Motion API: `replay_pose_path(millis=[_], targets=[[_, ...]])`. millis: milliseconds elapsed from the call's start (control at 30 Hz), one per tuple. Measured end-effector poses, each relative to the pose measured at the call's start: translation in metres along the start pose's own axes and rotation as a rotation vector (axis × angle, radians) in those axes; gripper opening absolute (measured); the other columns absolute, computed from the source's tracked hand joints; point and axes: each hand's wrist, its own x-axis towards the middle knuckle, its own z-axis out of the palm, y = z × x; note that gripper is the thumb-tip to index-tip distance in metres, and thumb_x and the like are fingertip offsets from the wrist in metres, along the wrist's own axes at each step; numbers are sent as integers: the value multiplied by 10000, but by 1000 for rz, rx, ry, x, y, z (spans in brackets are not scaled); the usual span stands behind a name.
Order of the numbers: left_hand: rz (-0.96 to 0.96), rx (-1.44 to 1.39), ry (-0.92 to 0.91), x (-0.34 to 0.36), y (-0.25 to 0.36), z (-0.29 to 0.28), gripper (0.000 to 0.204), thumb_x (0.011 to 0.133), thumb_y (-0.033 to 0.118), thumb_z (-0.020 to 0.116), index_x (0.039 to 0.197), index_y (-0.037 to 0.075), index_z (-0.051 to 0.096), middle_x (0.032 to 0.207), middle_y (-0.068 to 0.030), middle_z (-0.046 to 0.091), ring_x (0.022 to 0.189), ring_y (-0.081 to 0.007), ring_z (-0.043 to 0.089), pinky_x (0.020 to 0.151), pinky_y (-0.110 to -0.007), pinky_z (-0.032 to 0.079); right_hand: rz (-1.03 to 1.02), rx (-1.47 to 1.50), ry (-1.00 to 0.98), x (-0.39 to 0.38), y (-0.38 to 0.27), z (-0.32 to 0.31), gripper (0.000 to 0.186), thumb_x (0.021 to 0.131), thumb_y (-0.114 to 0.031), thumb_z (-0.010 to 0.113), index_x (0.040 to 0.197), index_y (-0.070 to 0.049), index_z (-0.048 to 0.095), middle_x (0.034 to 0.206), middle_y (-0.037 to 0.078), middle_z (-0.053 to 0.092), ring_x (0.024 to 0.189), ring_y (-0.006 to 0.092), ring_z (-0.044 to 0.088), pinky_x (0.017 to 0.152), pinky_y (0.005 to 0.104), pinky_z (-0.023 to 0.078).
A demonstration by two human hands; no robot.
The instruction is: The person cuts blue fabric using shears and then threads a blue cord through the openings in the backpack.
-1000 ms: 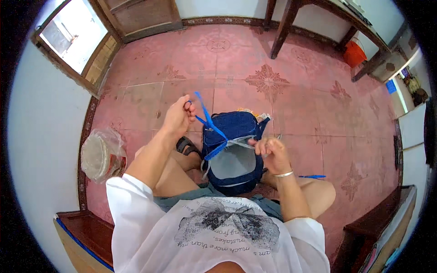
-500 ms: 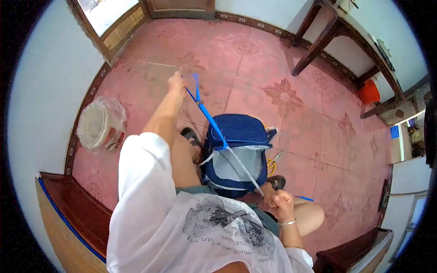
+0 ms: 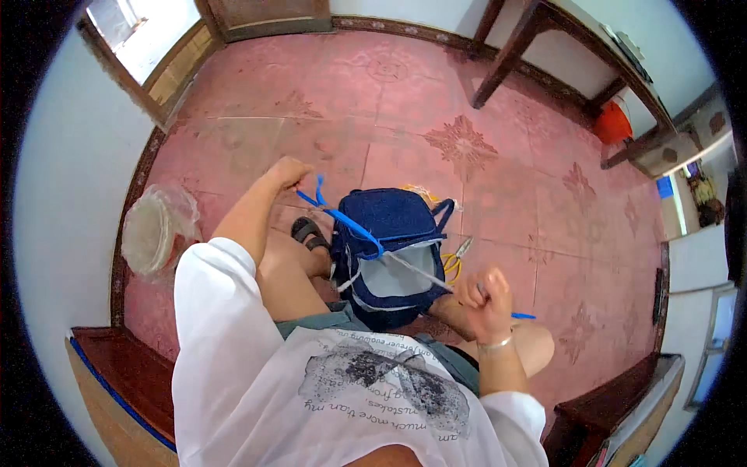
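A navy blue backpack (image 3: 389, 214) stands on the floor between my legs, with a pale grey panel (image 3: 398, 277) facing me. My left hand (image 3: 289, 173), out beyond the bag's left side, is closed on a bright blue strap (image 3: 350, 223) that slants down to the backpack. From the strap's lower end a white cord (image 3: 416, 269) runs across the pale panel toward my right hand (image 3: 484, 305). That hand is closed and slightly blurred, right of the bag, with the cord's end at its fingers. Yellow-handled scissors or pliers (image 3: 453, 265) lie beside the bag.
A white bucket (image 3: 152, 233) wrapped in clear plastic stands by the left wall. Light-coloured scraps (image 3: 420, 192) lie behind the backpack, and a thin blue object (image 3: 523, 316) is by my right knee. A wooden table (image 3: 529, 31) and an orange bucket (image 3: 613, 123) stand at the far right.
My left hand has come down and nearer the bag, and the blue strap hangs less taut. My right hand has risen up and forward. The view has shifted slightly.
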Motion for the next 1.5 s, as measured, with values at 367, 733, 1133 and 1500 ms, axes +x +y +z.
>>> replay_pose_path(millis=[367,733,1133,1500], targets=[[1440,635,-105,-95,64,127,526,629,453,606,983,71,536,956,-96,557,977,-251,482,882,-419,312,-84,85,-214,75,2,65,280,857,-212,453,630,-103,330,517,-25,274,469,78,251,476,230,247],[726,1128,-331,-83,52,120,329,715,371,557,754,52,623,735,-136,609,712,-278,599,606,-374,471,561,-641,-327,26,33,-28,271,835,-156,486,588,-65,422,486,-25,397,469,40,372,430,195,297],[819,997,-388,-103,72,127,298,717,381,558,749,90,610,669,-129,593,694,-289,587,605,-392,458,-578,-1676,-179,69,79,-8,352,641,-133,623,973,-78,522,894,81,500,830,257,483,699,342,397],[894,629,-466,-127,144,93,335,684,382,599,720,49,577,611,-154,548,608,-318,547,530,-387,403,-703,-1813,-420,67,-23,34,143,676,-176,597,707,-69,508,732,66,523,736,221,515,632,339,401]])
